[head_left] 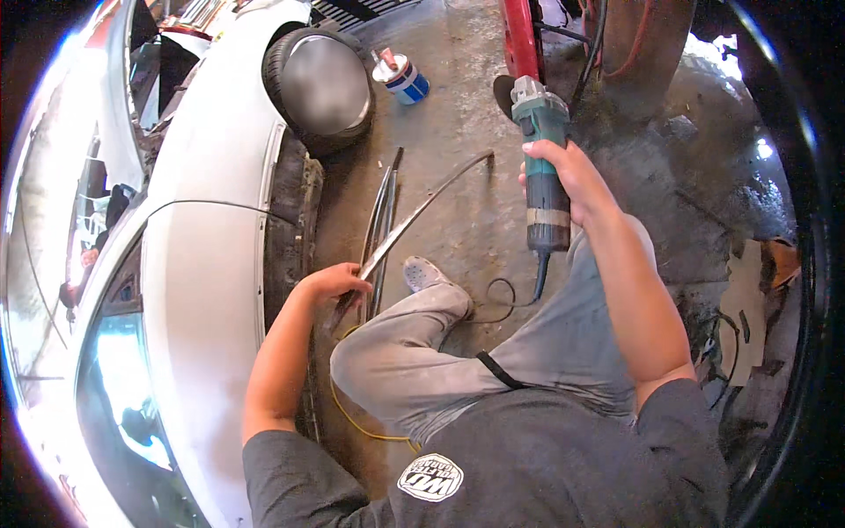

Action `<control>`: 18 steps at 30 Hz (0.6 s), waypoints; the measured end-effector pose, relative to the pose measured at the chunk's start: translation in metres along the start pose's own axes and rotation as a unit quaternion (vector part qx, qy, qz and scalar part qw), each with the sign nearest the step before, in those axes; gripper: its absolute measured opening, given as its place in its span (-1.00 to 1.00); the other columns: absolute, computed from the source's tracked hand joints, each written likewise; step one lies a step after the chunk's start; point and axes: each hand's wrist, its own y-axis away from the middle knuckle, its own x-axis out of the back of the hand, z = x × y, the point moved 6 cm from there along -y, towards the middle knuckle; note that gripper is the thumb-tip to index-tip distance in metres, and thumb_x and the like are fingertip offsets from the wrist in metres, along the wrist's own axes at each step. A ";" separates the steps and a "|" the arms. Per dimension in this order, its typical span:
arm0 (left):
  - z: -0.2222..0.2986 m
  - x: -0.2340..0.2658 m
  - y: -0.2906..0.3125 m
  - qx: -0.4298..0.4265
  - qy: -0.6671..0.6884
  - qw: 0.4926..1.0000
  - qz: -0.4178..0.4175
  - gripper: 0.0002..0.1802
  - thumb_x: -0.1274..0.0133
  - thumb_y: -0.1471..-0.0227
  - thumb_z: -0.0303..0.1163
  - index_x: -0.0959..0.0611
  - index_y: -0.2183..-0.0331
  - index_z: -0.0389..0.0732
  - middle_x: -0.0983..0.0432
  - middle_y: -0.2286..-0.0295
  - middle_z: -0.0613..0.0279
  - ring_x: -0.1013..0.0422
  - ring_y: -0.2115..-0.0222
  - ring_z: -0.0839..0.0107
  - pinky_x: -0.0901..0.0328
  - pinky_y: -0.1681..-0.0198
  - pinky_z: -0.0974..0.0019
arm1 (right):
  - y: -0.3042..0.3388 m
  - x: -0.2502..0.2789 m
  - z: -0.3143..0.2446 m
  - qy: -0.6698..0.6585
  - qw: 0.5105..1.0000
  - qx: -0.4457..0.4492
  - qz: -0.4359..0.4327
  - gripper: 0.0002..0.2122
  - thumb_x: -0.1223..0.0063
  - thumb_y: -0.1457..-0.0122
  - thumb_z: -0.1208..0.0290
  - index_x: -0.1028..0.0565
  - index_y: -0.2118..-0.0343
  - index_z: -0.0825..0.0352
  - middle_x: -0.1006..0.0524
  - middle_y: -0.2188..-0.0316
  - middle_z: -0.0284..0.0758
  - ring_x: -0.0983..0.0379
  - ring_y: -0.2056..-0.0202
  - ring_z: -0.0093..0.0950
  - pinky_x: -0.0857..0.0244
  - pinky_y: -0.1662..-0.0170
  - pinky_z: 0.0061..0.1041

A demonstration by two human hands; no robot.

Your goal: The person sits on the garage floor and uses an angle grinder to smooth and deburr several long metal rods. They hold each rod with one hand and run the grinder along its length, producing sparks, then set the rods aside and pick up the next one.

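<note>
My right hand (572, 176) is wrapped around the body of a teal and black angle grinder (542, 119), raised above my thigh with its dark disc toward the far side. A cord hangs from the grinder's rear end. In my left hand (336, 283) is one end of a long, curved metal strip (407, 222), close to the car's sill. The strip slants away to the right, and its far end bends downward. Beneath it, more long dark strips (378, 220) lie on the floor.
At my left stands a white car (207, 255) with a wheel (321, 84) and an exposed dark sill (290, 207). A blue and white can (407, 84) sits beyond. A red metal post (521, 40) rises ahead. A yellow cable (352, 421) and cardboard (744, 304) lie around me.
</note>
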 end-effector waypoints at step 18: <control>-0.031 -0.092 0.053 -0.076 0.253 0.964 0.035 -0.65 -0.02 -0.30 -0.39 -0.47 -0.08 -0.27 -0.58 0.39 0.16 -0.42 0.55 0.51 -0.38 0.53 0.38 | 0.003 -0.001 0.027 0.214 0.974 0.069 0.025 -0.52 -0.33 -0.01 0.30 -0.37 0.04 0.30 -0.45 0.34 -0.36 -0.46 0.38 -0.52 -0.39 0.33 -0.42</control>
